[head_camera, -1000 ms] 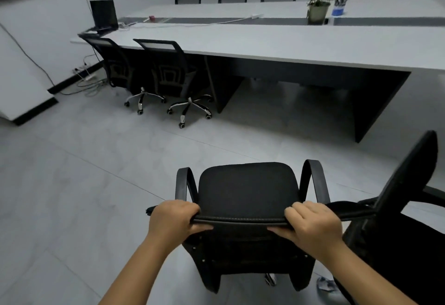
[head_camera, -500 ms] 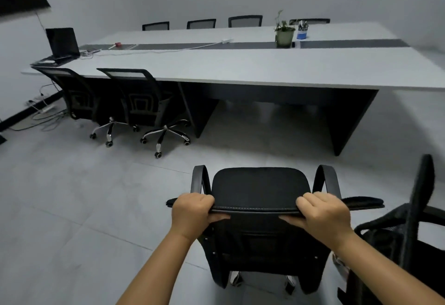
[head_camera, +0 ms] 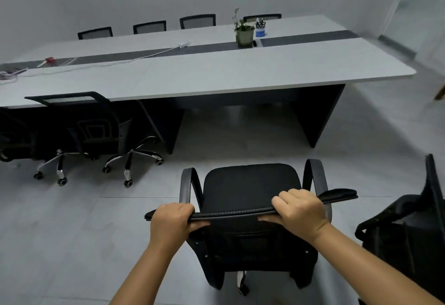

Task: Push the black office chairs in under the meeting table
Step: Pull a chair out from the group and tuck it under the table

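A black office chair with two armrests stands on the floor in front of me, facing the long white meeting table. My left hand grips the left end of its backrest top edge. My right hand grips the right part of the same edge. Open floor lies between the chair and the table's gap, which sits between two dark table legs. A second black chair is tucked under the table at left. Another black chair stands apart at my right.
Several black chairs line the table's far side. A potted plant, a blue pen cup and a white cable lie on the table. The dark table leg stands right of the gap.
The view has swung right and the held chair has rolled closer to the table's open gap. Both hands keep their grip on the backrest.
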Demonstrator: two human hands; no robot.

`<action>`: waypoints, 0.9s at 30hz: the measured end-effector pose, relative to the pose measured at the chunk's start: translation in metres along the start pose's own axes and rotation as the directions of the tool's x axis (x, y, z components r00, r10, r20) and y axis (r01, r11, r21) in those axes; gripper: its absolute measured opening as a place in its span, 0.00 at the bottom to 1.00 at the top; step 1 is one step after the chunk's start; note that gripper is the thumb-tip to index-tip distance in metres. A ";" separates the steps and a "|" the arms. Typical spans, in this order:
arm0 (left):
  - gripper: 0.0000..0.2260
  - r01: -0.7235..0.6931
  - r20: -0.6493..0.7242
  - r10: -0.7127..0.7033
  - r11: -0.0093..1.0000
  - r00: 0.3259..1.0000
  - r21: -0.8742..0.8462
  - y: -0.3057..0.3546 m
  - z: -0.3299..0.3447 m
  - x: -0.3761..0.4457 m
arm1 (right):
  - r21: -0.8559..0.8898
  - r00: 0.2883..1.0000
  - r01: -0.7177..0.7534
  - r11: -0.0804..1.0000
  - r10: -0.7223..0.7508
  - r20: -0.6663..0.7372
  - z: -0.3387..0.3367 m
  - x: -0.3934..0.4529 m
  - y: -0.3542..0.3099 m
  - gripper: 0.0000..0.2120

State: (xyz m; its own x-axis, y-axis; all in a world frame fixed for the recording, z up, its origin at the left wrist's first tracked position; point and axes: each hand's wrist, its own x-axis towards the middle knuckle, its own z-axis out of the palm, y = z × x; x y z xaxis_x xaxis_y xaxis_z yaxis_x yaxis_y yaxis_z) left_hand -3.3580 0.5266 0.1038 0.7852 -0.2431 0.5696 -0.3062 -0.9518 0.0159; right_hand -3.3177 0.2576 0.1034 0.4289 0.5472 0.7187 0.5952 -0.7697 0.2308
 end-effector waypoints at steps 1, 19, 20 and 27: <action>0.36 0.007 -0.004 -0.007 1.000 1.000 0.013 -0.005 0.003 0.006 | 0.001 1.000 0.011 1.000 -0.011 -0.010 0.008 0.007 0.004 0.31; 0.35 0.116 -0.009 -0.116 0.977 0.993 0.177 -0.076 0.094 0.137 | 0.166 0.984 -0.007 0.986 -0.022 0.175 0.178 0.125 0.107 0.29; 0.35 0.108 0.006 -0.111 0.976 0.994 0.187 -0.090 0.096 0.144 | 0.173 0.984 -0.021 0.985 -0.011 0.180 0.189 0.134 0.102 0.29; 0.22 0.064 0.144 -0.103 0.964 0.984 0.257 -0.203 0.109 0.178 | 0.158 0.978 -0.072 0.985 0.038 0.207 0.261 0.208 0.061 0.28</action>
State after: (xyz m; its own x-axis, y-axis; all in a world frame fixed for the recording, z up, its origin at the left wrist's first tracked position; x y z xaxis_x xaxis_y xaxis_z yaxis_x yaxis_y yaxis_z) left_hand -3.0975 0.6562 0.1127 0.8818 -0.1677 0.4408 -0.1068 -0.9814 -0.1598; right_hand -3.0150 0.4107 0.0961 0.5824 0.5739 0.5757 0.6629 -0.7452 0.0723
